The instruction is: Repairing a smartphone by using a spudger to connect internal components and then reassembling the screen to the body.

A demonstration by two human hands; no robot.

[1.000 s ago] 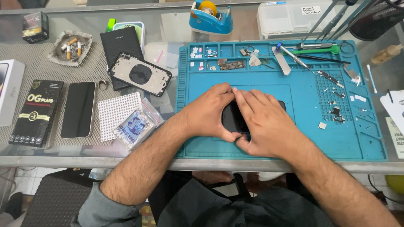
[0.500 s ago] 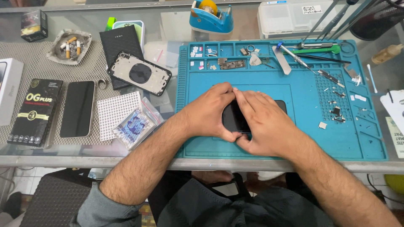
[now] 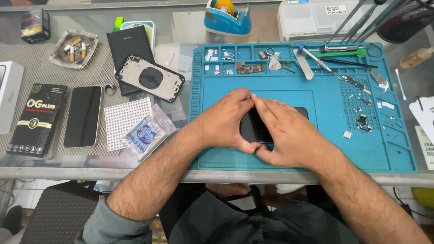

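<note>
You are looking down at a glass desk [image 3: 135,174] with a blue work mat [image 3: 325,149] on its right half. Both of your hands meet at the mat's near middle. Your left hand [image 3: 226,119] and right hand [image 3: 289,135] are wrapped around a dark phone [image 3: 254,128], fingers curled over its edges and thumbs pressing near its near edge. The phone lies flat on the mat, its right end poking out past your right hand.

The mat's near edge sits just inside the desk's front edge, so little room remains behind your wrists. The mat surface to the right of your hands is open up to a scatter of small parts [image 3: 361,119]. Along the mat's far edge lie tiny components in trays, a screwdriver [image 3: 316,59] and a green tool [image 3: 341,53].

Left of the mat you have a clear bag with a blue print [image 3: 144,137], a white dotted pad [image 3: 124,119], a second phone face down [image 3: 82,116] and a flat black box with gold lettering [image 3: 38,118]. Farther away rest a phone back frame [image 3: 149,78], an ashtray with cigarette ends [image 3: 73,48] and a blue tape dispenser [image 3: 227,17].
</note>
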